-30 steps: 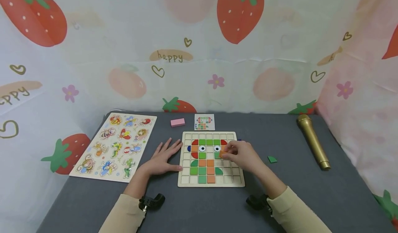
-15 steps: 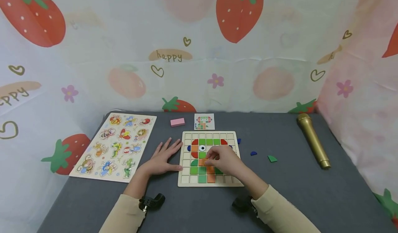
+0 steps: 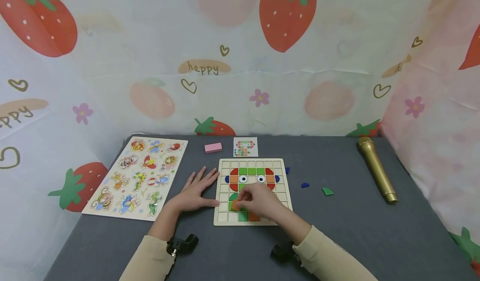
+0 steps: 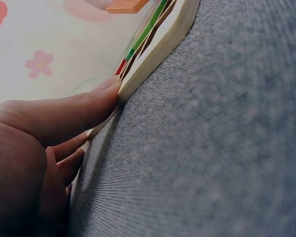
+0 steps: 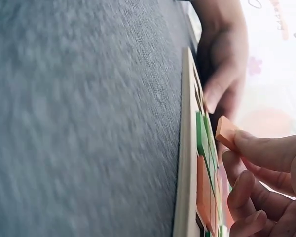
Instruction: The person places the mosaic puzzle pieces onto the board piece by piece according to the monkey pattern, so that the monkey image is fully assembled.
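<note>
A wooden grid board [image 3: 223, 217] lies on the grey table, with green, orange, red and blue tiles and two eye tiles set in its cells. My right hand [image 3: 262, 200] pinches an orange square tile [image 5: 227, 132] between thumb and fingers, over the lower left part of the pattern. The right wrist view has the tile raised off the board's face. Spread and flat, my left hand [image 3: 195, 192] rests at the board's left side, its thumb touching the edge, as the left wrist view also has it. Part of the pattern is hidden under my right hand.
Behind the board lie a pattern card [image 3: 245, 147] and a pink block [image 3: 213, 147]. A sticker-like insect board [image 3: 136, 176] is at left. To the right are a green tile [image 3: 328, 191], a blue tile [image 3: 305, 185] and a gold microphone [image 3: 376, 170].
My right hand has carried the orange tile from the board's right side leftward and nearer to me, uncovering the right eye and blue piece. The left hand stays in place.
</note>
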A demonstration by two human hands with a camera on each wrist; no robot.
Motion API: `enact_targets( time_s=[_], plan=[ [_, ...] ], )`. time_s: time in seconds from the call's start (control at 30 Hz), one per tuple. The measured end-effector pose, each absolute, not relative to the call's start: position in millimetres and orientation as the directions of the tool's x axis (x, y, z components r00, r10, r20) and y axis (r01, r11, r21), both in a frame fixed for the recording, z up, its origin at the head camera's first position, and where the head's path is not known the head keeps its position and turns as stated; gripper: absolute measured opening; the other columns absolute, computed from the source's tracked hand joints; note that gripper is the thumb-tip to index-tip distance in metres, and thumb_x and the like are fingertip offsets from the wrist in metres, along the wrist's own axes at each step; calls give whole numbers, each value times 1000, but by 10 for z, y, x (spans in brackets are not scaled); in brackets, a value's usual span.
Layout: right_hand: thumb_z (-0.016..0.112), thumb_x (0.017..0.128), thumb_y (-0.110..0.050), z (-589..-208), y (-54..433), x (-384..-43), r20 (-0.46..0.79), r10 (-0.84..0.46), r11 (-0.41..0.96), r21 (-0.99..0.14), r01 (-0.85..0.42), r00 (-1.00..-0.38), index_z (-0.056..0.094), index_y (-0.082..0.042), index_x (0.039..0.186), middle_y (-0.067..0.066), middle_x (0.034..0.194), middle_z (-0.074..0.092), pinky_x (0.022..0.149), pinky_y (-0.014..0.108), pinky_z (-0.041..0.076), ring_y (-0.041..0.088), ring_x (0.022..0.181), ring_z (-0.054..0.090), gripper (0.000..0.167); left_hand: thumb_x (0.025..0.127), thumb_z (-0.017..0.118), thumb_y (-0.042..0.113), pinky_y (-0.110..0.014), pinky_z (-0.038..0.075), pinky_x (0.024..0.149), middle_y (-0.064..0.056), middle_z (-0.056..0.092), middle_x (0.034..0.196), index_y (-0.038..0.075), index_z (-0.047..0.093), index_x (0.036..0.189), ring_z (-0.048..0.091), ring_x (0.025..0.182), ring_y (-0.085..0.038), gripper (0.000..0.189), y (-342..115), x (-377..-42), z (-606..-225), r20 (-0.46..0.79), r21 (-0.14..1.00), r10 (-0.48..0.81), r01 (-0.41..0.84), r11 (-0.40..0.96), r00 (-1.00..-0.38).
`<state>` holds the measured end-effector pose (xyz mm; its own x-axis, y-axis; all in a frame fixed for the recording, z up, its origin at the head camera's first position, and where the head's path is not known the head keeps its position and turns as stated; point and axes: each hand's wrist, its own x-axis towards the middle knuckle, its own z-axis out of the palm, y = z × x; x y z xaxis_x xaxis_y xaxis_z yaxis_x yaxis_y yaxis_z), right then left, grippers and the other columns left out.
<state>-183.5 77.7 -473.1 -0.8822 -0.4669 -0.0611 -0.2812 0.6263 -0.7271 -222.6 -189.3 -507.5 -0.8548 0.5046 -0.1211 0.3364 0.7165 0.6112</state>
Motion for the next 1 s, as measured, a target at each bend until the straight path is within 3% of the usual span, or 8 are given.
enact_targets(
  time_s=[0.57,1.0],
  plan=[
    [82,86,-28,-4786,629,-1731,-61,-514,689,-624,-369,-855,76,-24,79,-16,68,63,59,23,45,4,64,54,11,87,74,53,-60,-7,123,-3,15,171,18,24,162,-5,157,-35,97,-1908,-2229,-5094,-100,610,515,356,708,-852],
    [84,84,-30,-4778,635,-1740,-84,-479,719,-609,-336,-874,71,-24,75,-12,64,58,54,24,41,7,59,52,17,87,73,53,-60,-7,123,-4,15,171,18,24,162,-4,157,-36,96,-1912,-2224,-5094,-93,612,515,359,705,-852]
  ],
)
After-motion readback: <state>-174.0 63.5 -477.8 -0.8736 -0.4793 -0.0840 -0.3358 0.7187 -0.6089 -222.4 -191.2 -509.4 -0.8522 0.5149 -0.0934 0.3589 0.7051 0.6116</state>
